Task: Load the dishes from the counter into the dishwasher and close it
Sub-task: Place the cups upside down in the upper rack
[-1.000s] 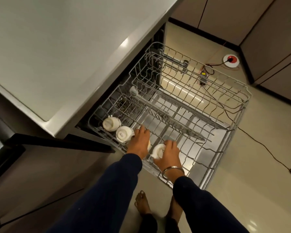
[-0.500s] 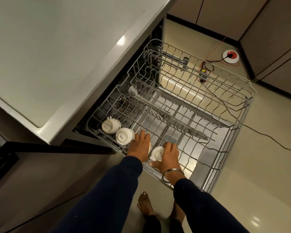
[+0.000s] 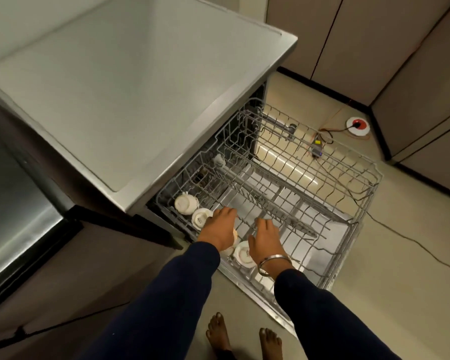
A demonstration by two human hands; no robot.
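Note:
The dishwasher's grey wire rack (image 3: 348, 178) is pulled out over the open door. Along its left near edge several white cups stand upside down: one (image 3: 184, 203) at the back, a second (image 3: 202, 218) beside it, a third (image 3: 233, 240) mostly hidden under my left hand (image 3: 220, 227), and a fourth (image 3: 243, 254) next to my right thumb. My right hand (image 3: 266, 240) hovers over the rack just right of that cup, fingers apart, holding nothing. My left hand is flat with its fingers stretched forward. The grey counter top (image 3: 127, 87) above the dishwasher is bare.
A cable runs across the tiled floor to a red and white floor socket (image 3: 357, 125) at the back right. Beige cabinet doors (image 3: 413, 74) line the far wall. A steel appliance front (image 3: 13, 216) stands at the left. My bare feet (image 3: 244, 339) are near the door's corner.
My right hand has let go of the cup it gripped and opened above the rack. My left hand has lifted slightly. The camera has tilted up, showing more of the counter.

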